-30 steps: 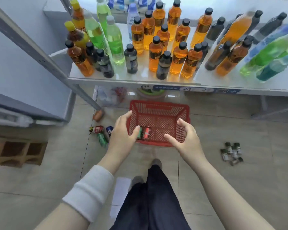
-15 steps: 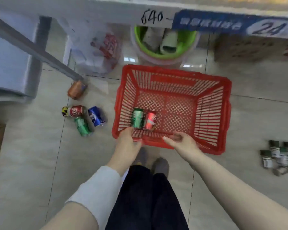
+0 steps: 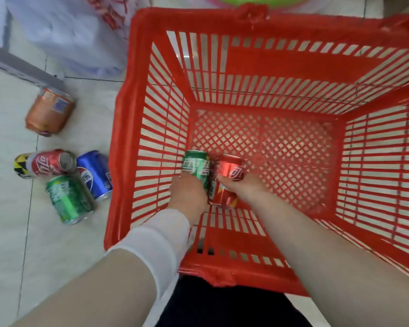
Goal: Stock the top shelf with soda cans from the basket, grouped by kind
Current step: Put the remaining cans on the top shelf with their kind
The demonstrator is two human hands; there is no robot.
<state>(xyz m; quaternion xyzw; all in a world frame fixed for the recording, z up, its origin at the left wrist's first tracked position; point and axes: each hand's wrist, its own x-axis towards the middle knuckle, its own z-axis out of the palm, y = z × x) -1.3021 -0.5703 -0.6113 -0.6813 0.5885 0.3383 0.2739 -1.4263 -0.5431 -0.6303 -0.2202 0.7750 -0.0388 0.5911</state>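
In the basket's point(image 3: 122, 147) near-left corner, the left hand point(image 3: 187, 197) grips a green can point(image 3: 196, 166) and the right hand point(image 3: 244, 188) grips a red can point(image 3: 228, 171), the two cans side by side.

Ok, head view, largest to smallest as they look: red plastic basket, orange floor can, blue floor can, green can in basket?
1. Red plastic basket.
2. Orange can on the floor.
3. Blue can on the floor and green can in the basket: alike, unranked; the left hand covers part of the green one.
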